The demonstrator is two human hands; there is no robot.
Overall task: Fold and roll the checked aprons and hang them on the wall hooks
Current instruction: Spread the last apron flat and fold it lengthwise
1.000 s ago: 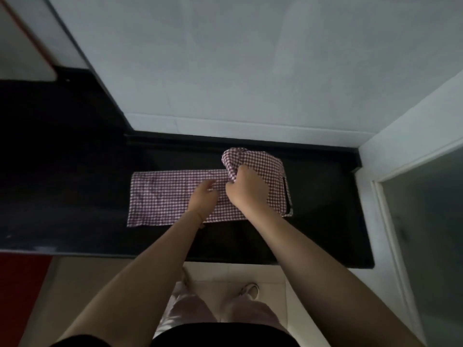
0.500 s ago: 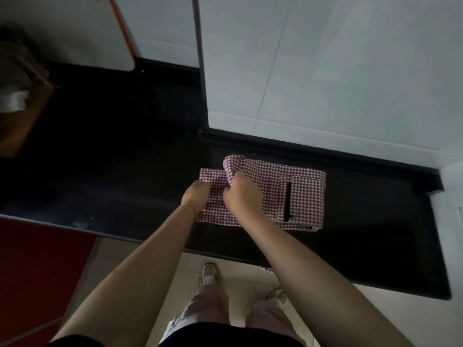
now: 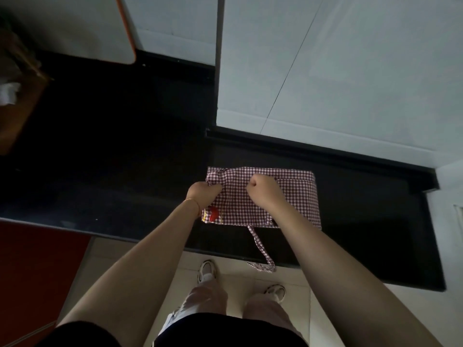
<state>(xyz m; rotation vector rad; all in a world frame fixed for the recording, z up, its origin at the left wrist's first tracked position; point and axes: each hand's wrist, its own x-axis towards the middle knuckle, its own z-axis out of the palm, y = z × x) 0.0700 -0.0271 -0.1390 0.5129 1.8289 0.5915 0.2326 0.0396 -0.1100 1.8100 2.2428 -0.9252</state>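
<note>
One checked apron lies folded flat on the black counter, near its front edge and toward the right end, where the counter narrows under the white wall. A single strap trails off the front edge and hangs toward the pale tiled floor. Two bare hands are on the cloth: the left hand grips the apron's left edge with curled fingers, just above a small red patch at the near left corner; the right hand is balled into a fist at the middle of the cloth, and whether it pinches fabric I cannot tell. Both forearms cover part of the apron's near edge. At the counter's far left sits a brown box with something white in it, and an orange-rimmed white board leans at the back. A red cabinet front shows below the counter's left part. Two white shoes stand on the tiles
</note>
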